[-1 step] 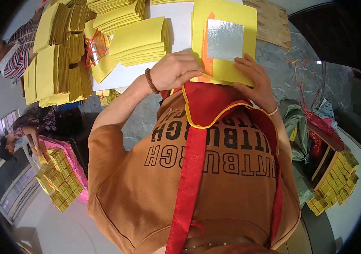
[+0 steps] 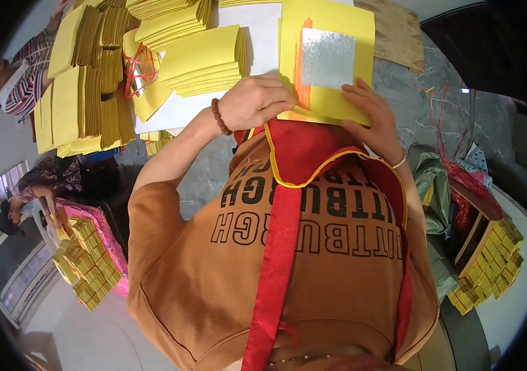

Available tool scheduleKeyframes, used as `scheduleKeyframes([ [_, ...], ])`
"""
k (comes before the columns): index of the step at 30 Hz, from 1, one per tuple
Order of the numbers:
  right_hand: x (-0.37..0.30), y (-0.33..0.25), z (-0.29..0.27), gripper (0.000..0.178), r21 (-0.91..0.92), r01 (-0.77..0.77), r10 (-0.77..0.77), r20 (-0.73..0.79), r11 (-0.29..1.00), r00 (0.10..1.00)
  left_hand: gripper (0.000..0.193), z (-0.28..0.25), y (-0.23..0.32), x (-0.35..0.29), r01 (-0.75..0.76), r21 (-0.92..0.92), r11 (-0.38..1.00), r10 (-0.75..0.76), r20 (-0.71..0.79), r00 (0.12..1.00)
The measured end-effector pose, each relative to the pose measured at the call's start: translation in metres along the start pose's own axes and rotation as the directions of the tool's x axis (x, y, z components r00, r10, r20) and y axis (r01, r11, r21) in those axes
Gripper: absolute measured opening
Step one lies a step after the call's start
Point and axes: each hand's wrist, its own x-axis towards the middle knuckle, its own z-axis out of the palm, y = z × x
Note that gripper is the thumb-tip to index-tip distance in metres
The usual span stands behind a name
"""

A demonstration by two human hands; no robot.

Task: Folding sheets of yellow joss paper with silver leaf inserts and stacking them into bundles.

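Note:
A yellow joss paper sheet (image 2: 331, 13) with a silver foil square (image 2: 328, 57) and an orange stripe down its left side lies before me at the near edge of the white table (image 2: 263, 37). My left hand (image 2: 256, 102) is closed, pinching the sheet's near left corner between thumb and fingers, where the near edge lifts and curls slightly. On the right side of the sheet rests my right hand (image 2: 375, 117), its fingers stretched and spread over the paper and its thumb by the near edge. Whether more sheets lie beneath is hidden.
Fanned stacks of yellow paper (image 2: 202, 60) and folded bundles (image 2: 69, 102) fill the table's left side, beside red ties (image 2: 132, 74). A plywood board (image 2: 393, 34) lies beyond. Other people sit at the left. Tied yellow bundles (image 2: 492, 266) stand at the right.

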Motion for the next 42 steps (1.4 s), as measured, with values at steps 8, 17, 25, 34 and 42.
scheduleKeyframes([
  [8,-0.005,0.011,-0.003,0.047,0.379,-0.175,0.177,0.029,0.909,0.984,0.012,-0.008,-0.009,0.007,0.174,-0.237,0.956,-0.151,0.114,0.982],
  [17,-0.003,0.015,-0.005,0.059,0.605,-0.211,0.233,0.044,0.768,0.972,0.011,-0.010,-0.024,0.015,0.420,-0.382,0.823,-0.327,0.286,0.901],
  [25,0.004,0.019,-0.006,0.047,0.268,-0.073,0.085,-0.031,0.961,0.996,0.011,-0.008,-0.027,0.016,0.437,-0.444,0.782,-0.344,0.277,0.897],
  [34,0.010,0.030,0.004,0.019,0.337,-0.138,0.187,-0.120,0.931,0.975,0.035,0.004,-0.030,0.014,-0.040,0.356,0.933,0.062,-0.051,0.997],
  [42,-0.004,-0.012,-0.022,0.026,0.167,0.056,-0.051,-0.034,0.984,0.998,0.025,0.006,0.001,-0.014,-0.093,0.166,0.982,0.099,-0.029,0.995],
])
